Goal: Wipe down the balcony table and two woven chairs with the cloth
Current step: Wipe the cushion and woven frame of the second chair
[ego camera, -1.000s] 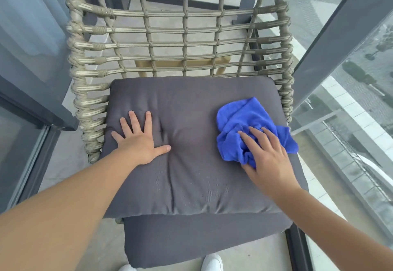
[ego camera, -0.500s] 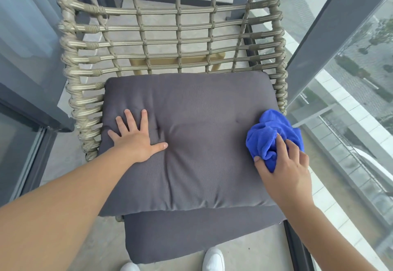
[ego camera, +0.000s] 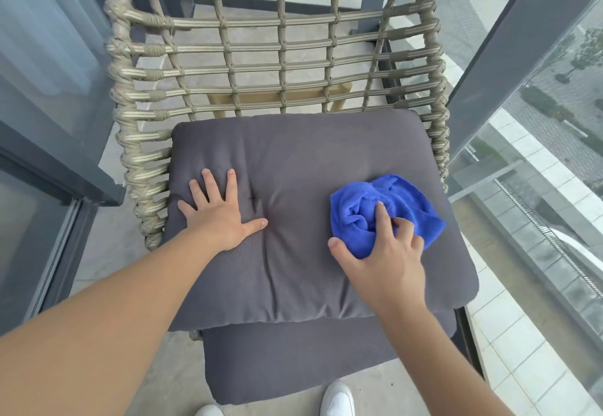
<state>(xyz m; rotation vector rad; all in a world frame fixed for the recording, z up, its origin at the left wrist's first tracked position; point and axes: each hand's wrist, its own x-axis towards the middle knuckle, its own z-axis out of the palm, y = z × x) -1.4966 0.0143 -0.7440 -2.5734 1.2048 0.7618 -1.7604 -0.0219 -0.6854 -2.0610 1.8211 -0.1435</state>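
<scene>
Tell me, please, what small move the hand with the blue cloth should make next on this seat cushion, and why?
Probably sweep the blue cloth leftward toward the cushion's middle. The right hand presses it, bunched, on the right half of the grey cushion, while the left hand lies flat on the left half, steadying it. The centre strip between the hands is bare, so it seems the natural next pass.

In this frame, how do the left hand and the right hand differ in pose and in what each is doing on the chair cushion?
The left hand lies flat and empty, fingers spread, on the left part of the grey seat cushion; the right hand has its fingers curled, gripping the bunched blue cloth. The left hand touches the cushion directly; the right hand presses mostly through the blue cloth, on the cushion's right part. Both rest on the same cushion of the woven chair.
</scene>
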